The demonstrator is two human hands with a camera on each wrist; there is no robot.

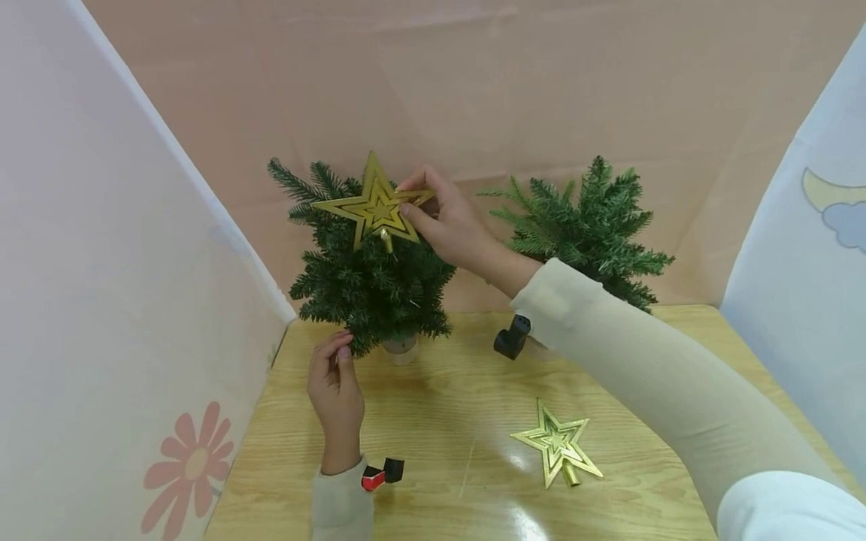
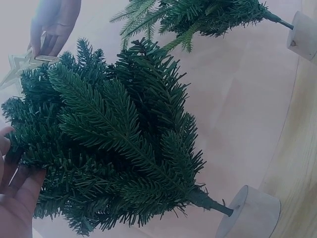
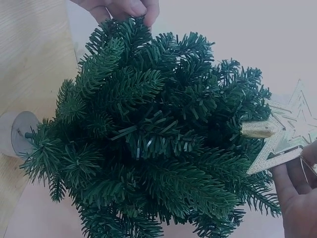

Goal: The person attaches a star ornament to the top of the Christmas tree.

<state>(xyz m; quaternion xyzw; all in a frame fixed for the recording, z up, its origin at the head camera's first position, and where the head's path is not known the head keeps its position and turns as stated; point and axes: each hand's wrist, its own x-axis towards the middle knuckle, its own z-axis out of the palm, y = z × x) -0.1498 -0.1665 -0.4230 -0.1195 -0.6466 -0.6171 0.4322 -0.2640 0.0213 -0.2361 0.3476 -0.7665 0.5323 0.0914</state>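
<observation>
My right hand [image 1: 449, 222] pinches one point of a gold star tree topper [image 1: 379, 207] between thumb and fingers. The star is held at the top of the left small Christmas tree [image 1: 372, 285], its short socket [image 3: 260, 129] pointing at the crown of the tree. At the lower left of that tree, my left hand [image 1: 336, 394] pinches the tip of a branch [image 3: 131, 32], as the right wrist view shows from the other side. A round pale base [image 2: 252, 213] carries the tree.
A second small tree [image 1: 588, 225] stands to the right, partly behind my right forearm. Another gold star topper [image 1: 556, 442] lies on the wooden table [image 1: 433, 421] at the front right. A peach backdrop [image 1: 473, 90] and pale side panels [image 1: 135, 263] enclose the table.
</observation>
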